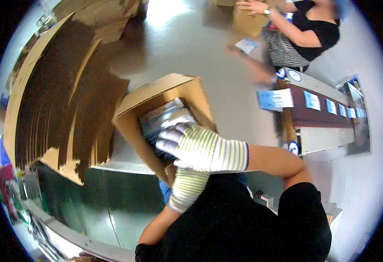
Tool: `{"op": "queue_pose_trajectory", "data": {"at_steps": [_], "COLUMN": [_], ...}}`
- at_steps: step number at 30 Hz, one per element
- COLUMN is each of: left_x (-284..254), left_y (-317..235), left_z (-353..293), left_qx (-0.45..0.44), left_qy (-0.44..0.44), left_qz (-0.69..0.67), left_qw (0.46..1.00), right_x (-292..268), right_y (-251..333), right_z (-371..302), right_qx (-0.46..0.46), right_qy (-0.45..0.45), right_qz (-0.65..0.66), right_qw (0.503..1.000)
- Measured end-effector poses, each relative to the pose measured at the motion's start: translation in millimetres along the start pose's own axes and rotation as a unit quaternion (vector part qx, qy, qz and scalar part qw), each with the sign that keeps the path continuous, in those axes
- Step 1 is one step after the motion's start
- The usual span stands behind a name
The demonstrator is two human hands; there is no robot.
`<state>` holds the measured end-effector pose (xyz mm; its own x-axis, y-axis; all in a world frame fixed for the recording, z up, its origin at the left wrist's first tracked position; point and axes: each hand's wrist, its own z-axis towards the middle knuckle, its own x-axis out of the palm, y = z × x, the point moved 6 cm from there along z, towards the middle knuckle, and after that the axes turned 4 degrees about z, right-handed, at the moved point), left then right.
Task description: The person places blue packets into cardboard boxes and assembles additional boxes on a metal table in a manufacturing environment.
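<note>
An open cardboard box (163,96) stands tilted in front of me on the grey table, with shiny silver and dark pouches (167,115) stacked inside. My right hand (204,148), in a striped white and yellow-green glove with grey fingers, reaches into the box. Its fingers lie spread across the top of the pouches. Below it, my left hand (187,187) wears a matching glove and rests at the near side of the box. The left fingers are hidden behind my right hand and the box wall.
Stacks of flat cardboard (47,96) fill the table's left side. On the right, a conveyor (331,118) carries a row of blue-and-white packets (311,100); another packet (274,99) lies at its end. Across the table, a co-worker (300,39) has one hand on another box (248,22); the other arm is blurred.
</note>
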<state>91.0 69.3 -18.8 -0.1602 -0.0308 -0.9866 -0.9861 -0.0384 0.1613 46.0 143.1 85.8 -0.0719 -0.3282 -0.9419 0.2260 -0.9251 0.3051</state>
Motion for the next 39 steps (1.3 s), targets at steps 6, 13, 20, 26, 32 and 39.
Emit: {"op": "queue_pose_trajectory", "data": {"at_steps": [6,13,20,26,32,39], "left_x": [-57,-64,-66,-60,-58,-59], "left_y": [32,36,30,31,33,33], "left_z": [17,24,23,24,23,27], "left_qx": [-0.049,-0.063,-0.058,-0.07,-0.075,-0.084], "left_qy": [-0.082,-0.09,-0.116,-0.085,-0.08,-0.055], "left_qz": [0.024,0.049,0.043,0.026,0.021,0.023], "left_qw": [0.995,0.993,0.991,0.994,0.994,0.995], "right_x": [-69,-55,-100,-120,-112,-102], "right_y": [-40,-183,-303,-346,-367,-382], "right_z": [-88,-237,-392,-455,-475,-457], "right_qx": [0.09,0.391,0.574,0.701,0.675,0.655], "right_qy": [-0.243,-0.092,-0.055,0.099,0.173,0.202], "right_qz": [0.085,-0.083,-0.141,-0.203,-0.302,-0.261], "right_qw": [0.962,0.912,0.805,0.676,0.65,0.68]}}
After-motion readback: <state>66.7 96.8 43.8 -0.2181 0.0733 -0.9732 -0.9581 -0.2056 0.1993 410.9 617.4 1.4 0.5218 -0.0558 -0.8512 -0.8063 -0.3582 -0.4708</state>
